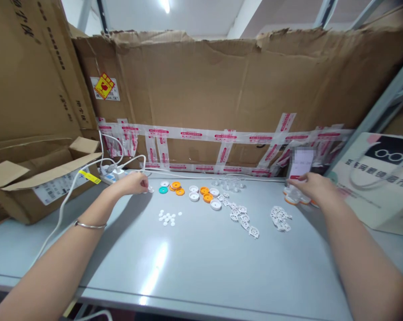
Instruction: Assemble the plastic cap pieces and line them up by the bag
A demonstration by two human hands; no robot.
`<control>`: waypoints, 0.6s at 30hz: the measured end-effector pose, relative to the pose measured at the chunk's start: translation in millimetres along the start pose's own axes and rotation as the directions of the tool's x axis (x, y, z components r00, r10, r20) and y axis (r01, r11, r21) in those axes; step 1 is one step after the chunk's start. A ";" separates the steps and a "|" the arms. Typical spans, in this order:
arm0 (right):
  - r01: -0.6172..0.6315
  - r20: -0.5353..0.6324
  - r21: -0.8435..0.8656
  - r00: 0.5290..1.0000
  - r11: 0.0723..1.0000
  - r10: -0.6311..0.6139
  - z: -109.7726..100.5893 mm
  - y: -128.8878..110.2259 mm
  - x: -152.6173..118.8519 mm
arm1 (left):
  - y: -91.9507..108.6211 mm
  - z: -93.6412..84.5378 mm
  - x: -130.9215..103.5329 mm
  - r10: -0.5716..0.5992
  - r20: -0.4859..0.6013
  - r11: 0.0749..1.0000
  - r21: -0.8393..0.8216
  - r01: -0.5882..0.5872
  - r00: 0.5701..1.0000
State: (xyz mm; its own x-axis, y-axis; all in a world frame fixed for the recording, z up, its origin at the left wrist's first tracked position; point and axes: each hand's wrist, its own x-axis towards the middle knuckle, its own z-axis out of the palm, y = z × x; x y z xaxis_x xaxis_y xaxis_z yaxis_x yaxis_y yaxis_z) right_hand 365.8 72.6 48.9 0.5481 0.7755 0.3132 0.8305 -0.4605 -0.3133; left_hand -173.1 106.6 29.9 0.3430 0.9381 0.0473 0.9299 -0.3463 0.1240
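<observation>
At the back left of the table, my left hand (134,183) is closed with its fingers curled in a pinch; what is in it, if anything, is hidden. Small white pieces (150,190) lie by its fingertips. On the far right, my right hand (317,187) reaches down with fingers bent over a cluster of clear pieces with orange bases (291,200); its grip is mostly hidden. A phone (301,162) with a lit screen stands right behind that hand. Between the hands lie a teal disc (163,190), orange discs (206,197) and white round caps (215,204).
Small white discs (168,217) are scattered at centre left. White openwork pieces (243,216) lie right of centre, with another pile (280,218) farther right. Clear parts (230,183) sit at the back. An open carton (37,183), a power strip (109,176) with cables, and a paper bag (375,183) flank the table.
</observation>
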 end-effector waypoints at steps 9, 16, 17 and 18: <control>0.236 -0.330 0.174 0.929 0.956 -0.169 -0.4 -33.3 -24.8 | 1.6 2.1 2.0 -0.039 -0.009 0.996 0.075 0.040 0.999; 0.404 -0.389 0.234 0.873 0.884 -0.296 6.2 -39.1 -28.7 | -21.5 -6.2 -2.1 -0.143 -0.013 0.979 0.148 0.144 0.990; 0.420 -0.391 0.242 0.867 0.875 -0.309 6.6 -40.3 -29.4 | -23.6 -5.0 -1.9 -0.149 -0.003 0.976 0.159 0.147 0.989; 0.433 -0.391 0.250 0.863 0.866 -0.319 6.7 -41.4 -30.3 | -24.9 -3.6 -1.6 -0.149 0.004 0.975 0.165 0.146 0.989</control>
State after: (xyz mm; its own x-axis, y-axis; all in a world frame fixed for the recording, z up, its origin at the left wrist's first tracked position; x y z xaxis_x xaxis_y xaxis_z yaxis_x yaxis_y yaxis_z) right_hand 314.1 71.1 46.3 0.2473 0.6472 0.7211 0.9320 0.0448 -0.3598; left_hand -197.3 113.7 30.2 0.2012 0.9792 0.0243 0.9791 -0.2003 -0.0360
